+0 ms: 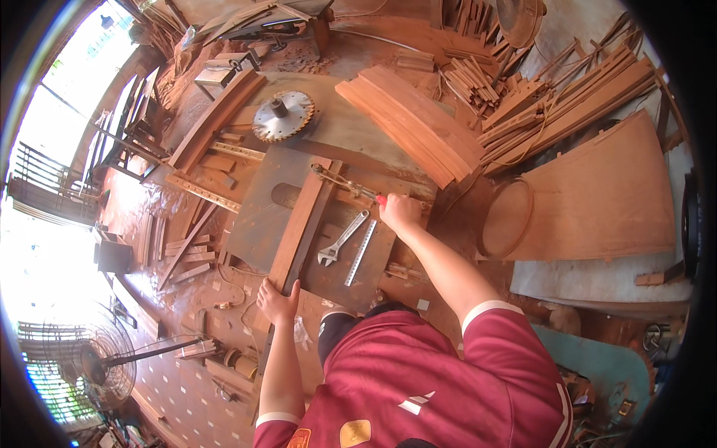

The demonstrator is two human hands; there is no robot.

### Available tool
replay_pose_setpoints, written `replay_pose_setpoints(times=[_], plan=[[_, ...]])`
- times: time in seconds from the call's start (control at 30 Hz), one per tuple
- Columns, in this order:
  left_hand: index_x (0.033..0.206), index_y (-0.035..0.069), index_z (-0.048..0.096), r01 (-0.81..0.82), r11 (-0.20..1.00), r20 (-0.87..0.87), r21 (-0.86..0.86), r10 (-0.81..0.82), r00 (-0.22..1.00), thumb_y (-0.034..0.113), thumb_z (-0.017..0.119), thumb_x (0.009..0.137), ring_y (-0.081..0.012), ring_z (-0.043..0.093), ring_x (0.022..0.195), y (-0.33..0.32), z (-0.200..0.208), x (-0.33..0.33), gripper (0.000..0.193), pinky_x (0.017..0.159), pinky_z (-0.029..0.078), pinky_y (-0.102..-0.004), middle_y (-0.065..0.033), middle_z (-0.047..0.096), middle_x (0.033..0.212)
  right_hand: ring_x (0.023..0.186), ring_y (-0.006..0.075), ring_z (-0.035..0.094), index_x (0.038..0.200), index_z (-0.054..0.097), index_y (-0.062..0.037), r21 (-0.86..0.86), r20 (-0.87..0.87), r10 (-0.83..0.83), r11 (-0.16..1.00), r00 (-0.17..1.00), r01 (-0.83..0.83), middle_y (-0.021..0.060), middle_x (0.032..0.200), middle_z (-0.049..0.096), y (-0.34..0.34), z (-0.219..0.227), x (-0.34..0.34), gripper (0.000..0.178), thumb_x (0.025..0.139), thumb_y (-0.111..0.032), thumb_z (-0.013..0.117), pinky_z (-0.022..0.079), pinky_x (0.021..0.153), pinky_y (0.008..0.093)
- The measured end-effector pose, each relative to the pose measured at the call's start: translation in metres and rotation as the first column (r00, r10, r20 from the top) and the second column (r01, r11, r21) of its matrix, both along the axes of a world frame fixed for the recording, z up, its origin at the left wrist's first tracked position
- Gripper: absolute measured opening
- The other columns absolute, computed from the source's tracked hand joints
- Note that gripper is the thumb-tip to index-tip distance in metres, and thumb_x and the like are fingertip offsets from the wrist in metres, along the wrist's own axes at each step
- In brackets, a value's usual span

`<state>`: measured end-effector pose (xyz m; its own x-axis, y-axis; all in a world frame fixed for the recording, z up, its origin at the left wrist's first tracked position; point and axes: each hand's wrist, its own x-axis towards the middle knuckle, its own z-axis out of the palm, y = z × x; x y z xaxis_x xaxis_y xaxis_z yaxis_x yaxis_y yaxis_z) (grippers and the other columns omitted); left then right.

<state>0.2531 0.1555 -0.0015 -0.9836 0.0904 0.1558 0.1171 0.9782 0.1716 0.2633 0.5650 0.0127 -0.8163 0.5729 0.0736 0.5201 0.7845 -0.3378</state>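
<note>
A long straight wooden strip (300,231) lies across the dark metal saw table (258,216), with a second strip along its right side. At its near end my left hand (278,300) grips the wood, thumb on the right edge and fingers on the left. My right hand (401,214) is closed round the red handle of a metal clamp (347,183), whose other end reaches the far end of the strip. Between my hands an adjustable wrench (343,239) and a steel ruler (361,252) lie on the table. My palm hides most of the red handle.
A toothed circular saw blade (284,116) lies beyond the table, with thick stacked boards (414,123) at the far right. A curved wooden panel (597,194) stands on the right. At the lower left are a fan (93,362) and wood offcuts (190,261) on the floor.
</note>
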Motion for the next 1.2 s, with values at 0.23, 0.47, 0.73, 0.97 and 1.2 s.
replay_pose_setpoints(times=[0.23, 0.47, 0.73, 0.97, 1.2], plan=[[0.134, -0.001, 0.053, -0.035, 0.999, 0.065, 0.025, 0.034, 0.997, 0.071, 0.077, 0.079, -0.0395, 0.059, 0.12, -0.004, 0.002, 0.0, 0.094, 0.106, 0.042, -0.0507, -0.0192, 0.063, 0.126, 0.072, 0.0406, 0.074, 0.083, 0.075, -0.0083, -0.05, 0.046, 0.016, 0.999, 0.999, -0.014, 0.02, 0.075, 0.073, -0.007, 0.02, -0.001, 0.03, 0.09, -0.037, 0.07, 0.059, 0.068, 0.0526], [0.138, 0.0, 0.053, -0.006, 0.999, -0.012, 0.05, 0.006, 1.0, 0.073, 0.076, 0.078, -0.0366, 0.057, 0.123, -0.01, 0.004, -0.002, 0.098, 0.11, 0.04, -0.0478, -0.0174, 0.063, 0.128, 0.084, 0.0434, 0.075, 0.087, 0.075, -0.007, -0.024, 0.115, -0.019, 0.999, 0.993, 0.022, 0.0229, 0.086, 0.075, -0.01, 0.028, -0.002, 0.03, 0.089, -0.037, 0.07, 0.059, 0.074, 0.0567], [0.14, 0.001, 0.054, -0.029, 0.995, 0.054, 0.099, 0.023, 0.998, 0.075, 0.075, 0.078, -0.0351, 0.057, 0.127, -0.012, 0.013, -0.001, 0.099, 0.112, 0.039, -0.0484, -0.0186, 0.063, 0.131, 0.082, 0.0429, 0.076, 0.083, 0.075, -0.0056, 0.029, 0.149, -0.026, 0.999, 0.988, 0.022, 0.0221, 0.085, 0.076, -0.015, 0.034, -0.002, 0.033, 0.09, -0.037, 0.07, 0.06, 0.075, 0.0552], [0.14, 0.002, 0.054, -0.015, 0.996, 0.0, 0.088, 0.015, 1.0, 0.075, 0.075, 0.077, -0.0325, 0.058, 0.124, -0.016, 0.005, -0.002, 0.098, 0.11, 0.039, -0.047, -0.0166, 0.064, 0.127, 0.078, 0.0437, 0.074, 0.079, 0.074, -0.005, 0.061, 0.103, -0.023, 0.998, 0.994, 0.017, 0.0227, 0.08, 0.075, -0.014, 0.024, -0.003, 0.034, 0.089, -0.037, 0.069, 0.059, 0.073, 0.056], [0.138, 0.002, 0.055, -0.01, 0.996, -0.033, 0.085, 0.013, 0.999, 0.075, 0.076, 0.076, -0.0317, 0.058, 0.124, -0.015, 0.004, -0.002, 0.098, 0.109, 0.04, -0.0466, -0.0151, 0.065, 0.126, 0.078, 0.0433, 0.074, 0.079, 0.074, -0.0051, 0.102, 0.074, -0.005, 0.995, 0.997, -0.003, 0.0225, 0.08, 0.075, -0.011, 0.017, -0.004, 0.034, 0.088, -0.037, 0.069, 0.058, 0.071, 0.0562]])
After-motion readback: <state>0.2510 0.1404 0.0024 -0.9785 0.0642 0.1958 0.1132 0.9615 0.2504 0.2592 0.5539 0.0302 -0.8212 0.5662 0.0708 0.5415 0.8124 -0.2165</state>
